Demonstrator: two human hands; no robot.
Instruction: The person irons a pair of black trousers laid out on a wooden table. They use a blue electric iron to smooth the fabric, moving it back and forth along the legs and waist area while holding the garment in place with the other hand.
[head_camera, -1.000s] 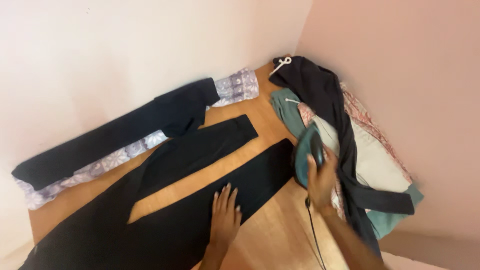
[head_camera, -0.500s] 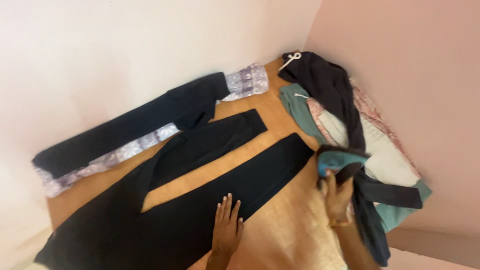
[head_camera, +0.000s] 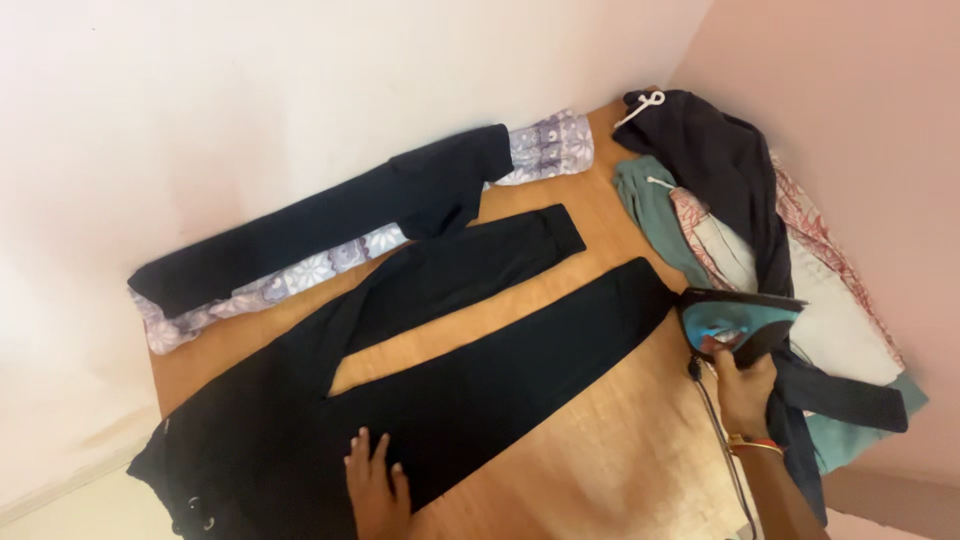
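Right hand (head_camera: 745, 385) is up at the right edge of the bench (head_camera: 600, 450), fingers (head_camera: 722, 357) closed round the handle of a teal iron (head_camera: 738, 318). The iron is tipped on its side, just off the end of the trousers' nearer leg, right against the clothes pile. Its cord (head_camera: 722, 440) runs down past the wrist, where a bangle (head_camera: 752, 441) sits.

Left hand (head_camera: 375, 490) lies flat on the black trousers (head_camera: 440, 360), fingers spread and open, pressing the cloth near the bottom of the view. The trousers are laid out across the wooden bench, legs split apart and pointing to the far right.

Beyond them, along the far wall, a dark garment (head_camera: 330, 225) lies over a purple patterned cloth (head_camera: 545, 150). On the right a pile (head_camera: 800, 260) of clothes: dark hooded top, green piece, pale and red-patterned fabric.

White wall (head_camera: 250, 90) at the far side, pink wall (head_camera: 860, 100) on the right, meeting in the corner.
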